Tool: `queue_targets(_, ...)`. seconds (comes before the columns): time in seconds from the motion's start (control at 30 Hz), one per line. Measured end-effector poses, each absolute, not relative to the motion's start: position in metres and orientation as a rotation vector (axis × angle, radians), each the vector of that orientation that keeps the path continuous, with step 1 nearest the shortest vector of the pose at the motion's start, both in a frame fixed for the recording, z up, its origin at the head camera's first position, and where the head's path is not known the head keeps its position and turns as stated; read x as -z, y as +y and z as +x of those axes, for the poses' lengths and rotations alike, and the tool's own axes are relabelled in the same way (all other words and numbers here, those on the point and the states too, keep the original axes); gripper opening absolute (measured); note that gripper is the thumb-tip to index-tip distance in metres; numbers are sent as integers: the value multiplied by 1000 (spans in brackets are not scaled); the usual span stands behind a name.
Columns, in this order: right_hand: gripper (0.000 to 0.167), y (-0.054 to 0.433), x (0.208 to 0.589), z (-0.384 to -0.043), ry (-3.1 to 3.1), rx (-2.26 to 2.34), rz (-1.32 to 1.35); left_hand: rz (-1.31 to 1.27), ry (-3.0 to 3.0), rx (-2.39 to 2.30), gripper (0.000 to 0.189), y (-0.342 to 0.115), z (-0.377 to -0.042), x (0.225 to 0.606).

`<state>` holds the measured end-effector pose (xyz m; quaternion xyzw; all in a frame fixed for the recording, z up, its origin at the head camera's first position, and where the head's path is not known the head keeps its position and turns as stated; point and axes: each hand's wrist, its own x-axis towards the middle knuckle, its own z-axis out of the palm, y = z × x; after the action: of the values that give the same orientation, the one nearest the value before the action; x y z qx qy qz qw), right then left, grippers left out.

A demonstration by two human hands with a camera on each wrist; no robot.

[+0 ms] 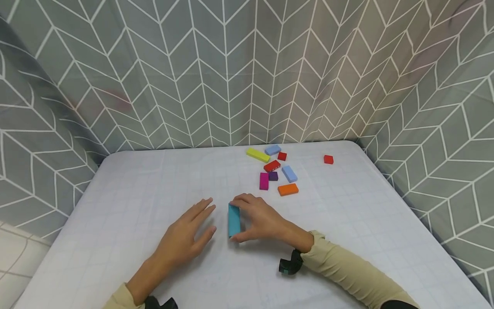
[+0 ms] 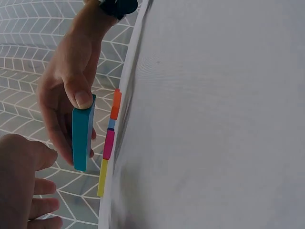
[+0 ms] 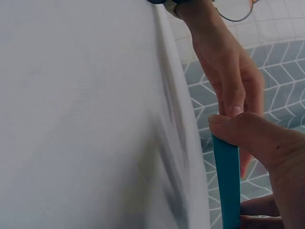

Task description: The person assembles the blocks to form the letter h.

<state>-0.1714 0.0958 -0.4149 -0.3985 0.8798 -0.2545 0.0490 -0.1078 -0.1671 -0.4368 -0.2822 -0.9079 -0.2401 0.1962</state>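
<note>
A teal block (image 1: 234, 221), long and rectangular, stands out near the middle of the white table. My right hand (image 1: 260, 218) pinches it by its two ends, thumb at the near end and fingers at the far one. The same block (image 2: 83, 138) shows between the right thumb and fingers in the left wrist view. Whether its underside touches the table is hard to tell. To the left of the block, my left hand (image 1: 185, 236) is held with its fingers extended and apart, a small gap away, holding nothing.
Beyond the right hand lie several loose blocks, among them an orange block (image 1: 287, 189), a magenta block (image 1: 264, 181), a purple block (image 1: 273, 176) and a yellow block (image 1: 257, 155). A small red block (image 1: 328, 159) lies apart at the right. Patterned curtains (image 1: 239, 77) surround the table (image 1: 154, 180).
</note>
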Motion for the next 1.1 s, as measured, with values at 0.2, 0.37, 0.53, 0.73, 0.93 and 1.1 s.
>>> queue_targets(0.2,85,87,420,-170,2693,704,-1240,-864,-2554,708,52,-164,-106,441)
queue_targets(0.37,86,81,425,-169,2688,657,-1215,-876,-2555,740,47,-160,-106,443)
queue_targets(0.53,90,80,431,-170,2684,675,-1202,-793,-2573,763,42,-150,-108,444)
queue_targets(0.73,98,79,436,-169,2688,706,-1250,-784,-2575,770,46,-142,-110,446)
queue_targets(0.93,108,80,434,-168,2675,672,-1252,-860,-2555,833,47,-139,-111,451)
queue_targets(1.1,110,85,426,-169,2666,637,-1265,-993,-2554,850,48,-139,-111,457)
